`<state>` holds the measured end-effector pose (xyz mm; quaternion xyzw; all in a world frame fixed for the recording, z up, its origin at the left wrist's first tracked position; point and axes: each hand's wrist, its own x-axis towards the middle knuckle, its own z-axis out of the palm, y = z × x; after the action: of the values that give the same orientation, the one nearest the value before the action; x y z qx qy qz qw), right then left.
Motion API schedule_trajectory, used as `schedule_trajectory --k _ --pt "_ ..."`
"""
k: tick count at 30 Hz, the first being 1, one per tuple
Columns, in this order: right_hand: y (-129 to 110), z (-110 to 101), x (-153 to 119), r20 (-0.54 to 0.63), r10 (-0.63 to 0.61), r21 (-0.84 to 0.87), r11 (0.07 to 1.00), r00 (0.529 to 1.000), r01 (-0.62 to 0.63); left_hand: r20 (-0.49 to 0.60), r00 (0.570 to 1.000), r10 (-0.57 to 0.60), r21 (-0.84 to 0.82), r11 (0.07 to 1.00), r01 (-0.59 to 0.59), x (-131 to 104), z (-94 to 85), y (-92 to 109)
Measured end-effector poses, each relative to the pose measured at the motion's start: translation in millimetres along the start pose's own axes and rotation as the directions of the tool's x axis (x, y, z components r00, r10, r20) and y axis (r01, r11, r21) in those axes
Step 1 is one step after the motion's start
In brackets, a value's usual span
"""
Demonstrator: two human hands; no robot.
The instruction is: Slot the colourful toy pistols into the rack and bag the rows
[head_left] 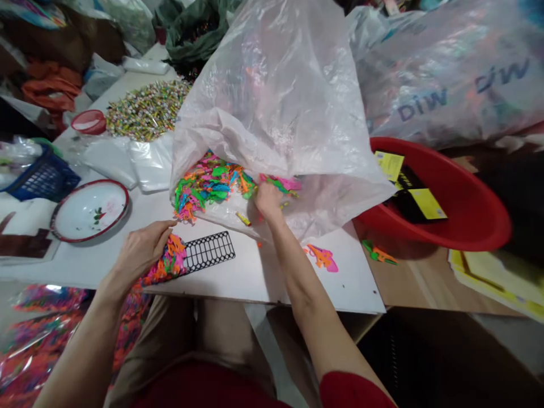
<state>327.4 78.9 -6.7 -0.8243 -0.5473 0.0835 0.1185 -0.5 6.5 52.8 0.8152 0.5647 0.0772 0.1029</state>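
Observation:
Near the table's front edge, my left hand [144, 245] is closed on a small clear bag [172, 259] of colourful plastic pieces. Beside that bag lies a black plastic grid [210, 251]. My right hand [268, 199] reaches into the mouth of a large translucent sack [289, 102], at pink and green pieces [280, 182]; its fingertips are hidden. A heap of bright plastic pieces [208, 184] spills from the sack's left side. A small yellow piece [243, 219] lies between my hands. Orange and pink pieces [323, 259] rest right of my right forearm.
At left are an enamel bowl [91, 211], a blue basket [45, 175], clear bags [151, 164], a small red dish [88, 122] and a pile of small wrapped items [147, 107]. A red basin [467, 209] with yellow-black cards stands right. Filled bags [42, 334] lie below left.

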Motion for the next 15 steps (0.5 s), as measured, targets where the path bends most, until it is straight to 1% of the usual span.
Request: schedule_trajectory --k 2,3,4,5,6,7,8,9,10,12,13,15 --pt "5 -5 -15 -0.102 0.053 0.126 0.991 0.993 -0.039 -0.012 1.000 -0.010 0.010 1.000 0.010 0 -1.6 1" --pt "6 -7 -27 -0.137 0.054 0.229 0.973 0.989 -0.021 -0.017 1.000 -0.009 0.017 1.000 0.009 0 -2.3 1" --pt "4 -7 -44 -0.150 0.028 0.345 0.938 0.988 0.025 -0.018 1.000 -0.006 0.024 1.000 0.007 0 -2.9 2" --pt "-1 -5 -64 -0.136 -0.024 0.464 0.882 0.990 0.085 -0.016 1.000 -0.003 0.031 1.000 0.004 1 -3.4 3" --pt "-8 0 -87 -0.104 -0.091 0.582 0.802 0.990 0.135 -0.013 1.000 0.001 0.037 0.999 -0.001 2 -3.9 3" --pt "-19 8 -112 -0.047 -0.176 0.678 0.718 0.983 0.160 -0.007 1.000 0.006 0.042 0.999 -0.006 2 -4.4 4" --pt "-30 18 -137 0.030 -0.252 0.750 0.645 0.967 0.144 -0.003 1.000 0.011 0.046 0.999 -0.011 3 -4.9 4" --pt "-43 29 -160 0.112 -0.308 0.804 0.587 0.945 0.096 -0.001 1.000 0.015 0.047 0.999 -0.014 3 -5.4 5" --pt "-54 42 -179 0.196 -0.348 0.824 0.566 0.917 0.038 -0.002 1.000 0.018 0.044 0.999 -0.018 3 -5.9 5" --pt "-71 64 -201 0.292 -0.376 0.828 0.559 0.880 -0.036 -0.009 1.000 0.025 0.034 0.999 -0.024 2 -6.4 5" --pt "-76 72 -206 0.303 -0.390 0.824 0.565 0.869 -0.034 -0.015 0.999 0.030 0.027 0.999 -0.029 2 -6.5 5" --pt "-80 81 -208 0.260 -0.428 0.814 0.580 0.866 0.042 -0.026 0.999 0.038 0.014 0.999 -0.038 2 -6.4 6"
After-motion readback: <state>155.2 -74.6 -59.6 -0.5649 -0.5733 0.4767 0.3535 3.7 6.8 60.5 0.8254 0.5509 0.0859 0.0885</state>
